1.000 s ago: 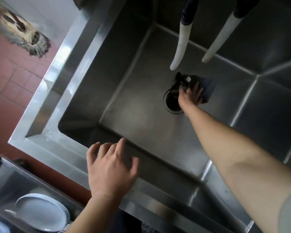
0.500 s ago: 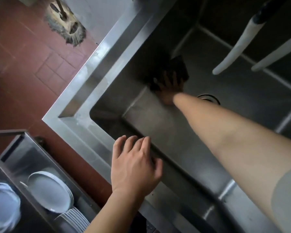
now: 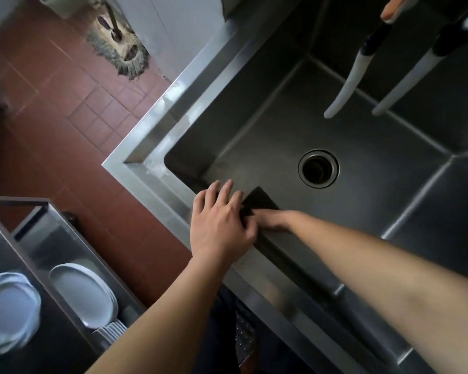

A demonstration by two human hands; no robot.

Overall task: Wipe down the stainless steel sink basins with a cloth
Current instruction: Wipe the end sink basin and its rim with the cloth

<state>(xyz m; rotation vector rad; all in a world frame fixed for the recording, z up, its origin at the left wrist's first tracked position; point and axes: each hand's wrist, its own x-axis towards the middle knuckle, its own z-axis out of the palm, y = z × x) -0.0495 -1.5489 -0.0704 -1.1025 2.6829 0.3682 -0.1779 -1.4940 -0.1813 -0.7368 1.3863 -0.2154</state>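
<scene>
Item: my right hand (image 3: 270,221), fingers flat, pressing the dark folded cloth (image 3: 260,202) to the near inner wall of the brushed stainless steel sink basin (image 3: 362,201), probably to work the seam under the rim.

Item: my left hand (image 3: 220,225), open, resting on the basin's front rim just beside the cloth, likely as a brace while I lean in.

Item: round steel drain (image 3: 318,168), well apart from the cloth, with bare floor between for wider strokes.

Item: two white hanging hoses (image 3: 346,85) over the far side, clear of my reach.
</scene>
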